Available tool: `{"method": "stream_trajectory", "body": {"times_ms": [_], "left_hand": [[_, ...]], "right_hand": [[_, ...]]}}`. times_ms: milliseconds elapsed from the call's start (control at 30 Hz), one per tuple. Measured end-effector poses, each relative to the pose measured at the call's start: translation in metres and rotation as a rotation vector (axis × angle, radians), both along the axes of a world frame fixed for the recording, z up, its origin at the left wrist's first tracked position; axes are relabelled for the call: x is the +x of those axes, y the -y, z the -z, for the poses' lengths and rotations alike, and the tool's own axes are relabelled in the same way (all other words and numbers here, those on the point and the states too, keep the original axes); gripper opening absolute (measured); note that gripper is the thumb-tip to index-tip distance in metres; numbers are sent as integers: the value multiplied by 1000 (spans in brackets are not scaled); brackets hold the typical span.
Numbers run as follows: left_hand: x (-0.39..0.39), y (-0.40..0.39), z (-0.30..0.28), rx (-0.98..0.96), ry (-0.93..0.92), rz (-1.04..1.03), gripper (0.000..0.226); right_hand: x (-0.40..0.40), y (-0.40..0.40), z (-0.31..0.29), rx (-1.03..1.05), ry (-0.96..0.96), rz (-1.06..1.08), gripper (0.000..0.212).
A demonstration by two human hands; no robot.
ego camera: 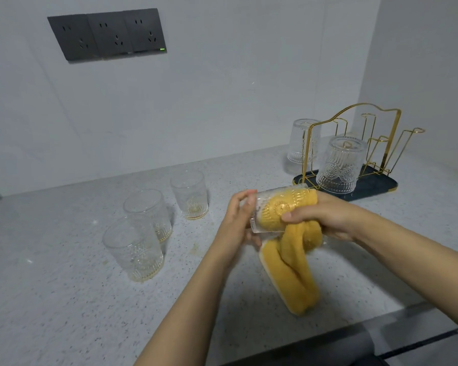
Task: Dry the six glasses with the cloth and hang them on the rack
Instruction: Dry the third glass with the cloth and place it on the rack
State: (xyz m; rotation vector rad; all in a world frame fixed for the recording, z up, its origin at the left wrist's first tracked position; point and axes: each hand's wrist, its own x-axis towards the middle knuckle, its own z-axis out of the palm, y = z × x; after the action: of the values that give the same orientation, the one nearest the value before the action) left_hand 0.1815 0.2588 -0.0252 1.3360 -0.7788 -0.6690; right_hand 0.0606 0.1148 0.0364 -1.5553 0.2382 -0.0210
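Left hand cupped around the base end of the glass, fingers curled, holding it on its side above the counter. Right hand gripping the yellow cloth, part of it stuffed into the mouth of the glass, the rest dangling down toward the counter. Drying the inside, by the look of it. Best done by turning the glass against the wad so the cloth sweeps wall and bottom, grip firm on that ribbed surface, no squeezing hard on thin glass. Outside probably wants a wipe too before hanging.

Out left, three glasses upright on the speckled countertop, seemingly waiting their turn. Out right, the gold wire rack on its dark tray, two glasses hung upside down, several prongs free. Pale grey wall behind, a dark socket panel up left with a small green light.
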Motion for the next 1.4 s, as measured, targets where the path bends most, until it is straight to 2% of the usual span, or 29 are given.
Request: {"method": "stream_trajectory", "body": {"times_ms": [67, 100, 167, 200, 233, 267, 333, 367, 400, 467, 567, 600, 667, 733, 800, 867, 933, 1000, 1033, 1100, 1200, 1300, 1400], "left_hand": [[-9, -1, -6, -52, 32, -44, 43], [-11, 1, -5, -63, 13, -47, 44], [-11, 4, 0, -93, -62, -44, 58], [-11, 4, 2, -96, -105, -39, 70], [-7, 4, 4, -74, -135, -21, 77], [-5, 4, 5, -31, -169, 2, 77], [-3, 3, 3, 88, -266, 75, 63], [-3, 3, 2, 126, -306, 118, 55], [-4, 4, 1, 148, -329, 146, 50], [-2, 6, -1, 177, -313, 168, 55], [-4, 8, 2, 125, -221, 126, 75], [-6, 8, 3, 78, -192, 110, 75], [-7, 9, 10, -22, -68, 45, 61], [-8, 10, 13, -62, -2, -5, 54], [-7, 13, 14, -90, -96, -4, 72], [-7, 14, 11, -72, -221, 43, 87], [-4, 12, 9, 9, -323, 61, 77], [-3, 10, 5, 113, -396, 133, 73], [-4, 10, 4, 150, -413, 165, 74], [-5, 9, 2, 182, -392, 208, 74], [-1, 8, 2, 162, -183, 168, 83], [6, 5, 1, 153, -7, 215, 87], [1, 6, -1, 182, -53, 352, 96]], "right_hand": [[3, -2, -3, 211, -35, 40, 38], [4, -5, -4, 254, -39, 27, 37], [3, -9, -3, 232, -23, -71, 43], [1, -11, -2, 148, -1, -152, 47], [-2, -14, -2, -30, 12, -233, 47], [-4, -16, 1, -310, 13, -288, 44], [-5, -16, 8, -955, -9, -319, 39], [-4, -14, 10, -1160, -22, -332, 42], [-3, -12, 11, -1239, -32, -332, 45], [-3, -8, 8, -1114, -35, -313, 37], [-4, -2, 0, -677, -12, -222, 24], [-4, -1, -2, -498, -6, -178, 26], [-3, 1, -1, -150, -23, -119, 33], [-1, 0, -1, -15, -23, -118, 36], [-1, -3, -3, -162, 0, -167, 31], [-4, -8, -4, -561, 6, -243, 28], [-5, -9, 0, -1001, -35, -304, 31], [-5, -9, 4, -1265, -60, -374, 32], [-5, -10, 4, -1303, -61, -389, 30], [-5, -6, -2, -1229, -69, -369, 25], [-4, 8, -20, -1047, -73, -336, 30], [3, 15, -32, -919, -89, -414, 25], [13, 12, -33, -853, -148, -506, 18]]}}
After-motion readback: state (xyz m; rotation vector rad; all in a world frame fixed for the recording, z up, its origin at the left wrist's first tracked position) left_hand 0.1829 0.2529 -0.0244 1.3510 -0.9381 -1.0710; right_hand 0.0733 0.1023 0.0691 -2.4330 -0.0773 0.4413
